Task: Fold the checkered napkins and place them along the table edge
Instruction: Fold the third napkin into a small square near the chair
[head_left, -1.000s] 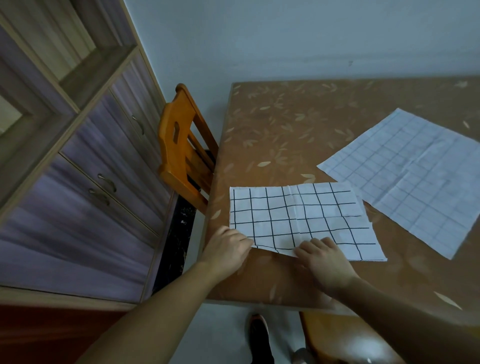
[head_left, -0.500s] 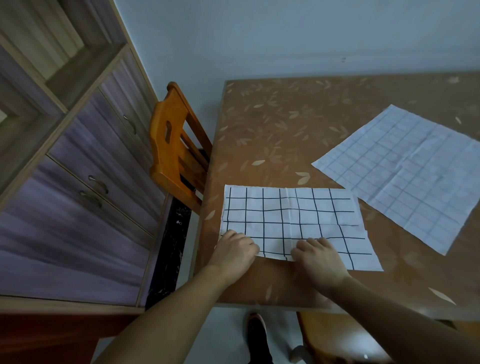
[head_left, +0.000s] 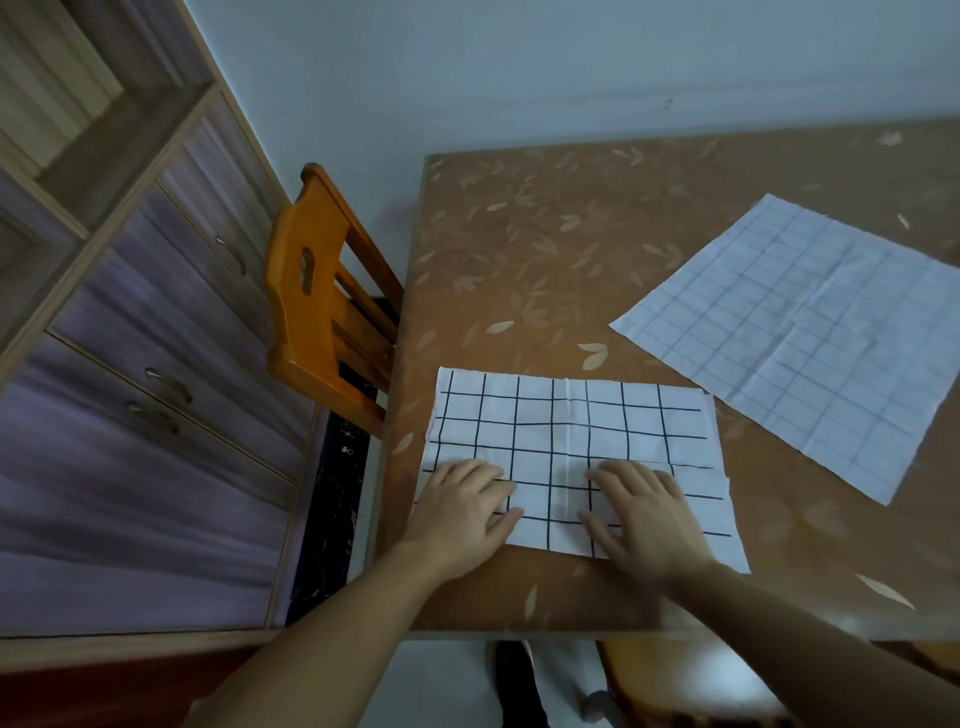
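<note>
Brown leaf-patterned worktop (head_left: 545, 249), both my hands flat on a folded napkin near its front edge.

My left hand (head_left: 462, 512) and right hand (head_left: 649, 519) press the bold-checked napkin (head_left: 571, 431) with fingers straight, gripping nothing; they hide part of its near edge. I see the faint-checked napkin (head_left: 795, 332) lying unfolded to the right, its far corner cut off. Bare surface stretches behind both. An orange chair (head_left: 311, 291) stands against the left edge.
</note>
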